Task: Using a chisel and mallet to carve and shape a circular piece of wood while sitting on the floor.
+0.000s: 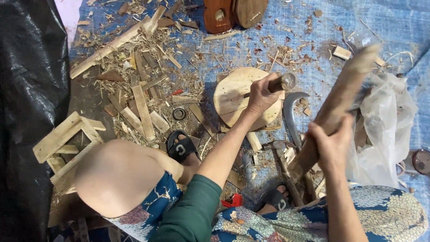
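Wood in both your hands, viewed from above as you sit low on the floor. Your right hand (332, 144) is clamped around a long rough wooden piece (333, 107), tilted up and away to the right; its far end is motion-blurred. Judgement: stiff, fairly heavy for one hand, rough enough not to slip; the grip near its lower end looks sound but leaves the far end free to swing. Your left hand (262, 95) is closed on the wooden handle (282, 83) of a tool held above the round wooden block (237, 96); the tool's head is hidden, so I cannot tell what kind it is.

Nearer you: two black sandals (181, 147) and a hammer (280, 154) on the floor between your feet. Beside the block lies a curved sickle blade (290, 114), edge exposed, close under the right-hand piece, a hazard. Clear plastic sheet (385, 130) bunches on the right. Left: offcuts and shavings (143, 89), a small wooden frame (67, 139). Farthest: brown carved wooden pieces (235, 13) on the blue tarp (394, 22).
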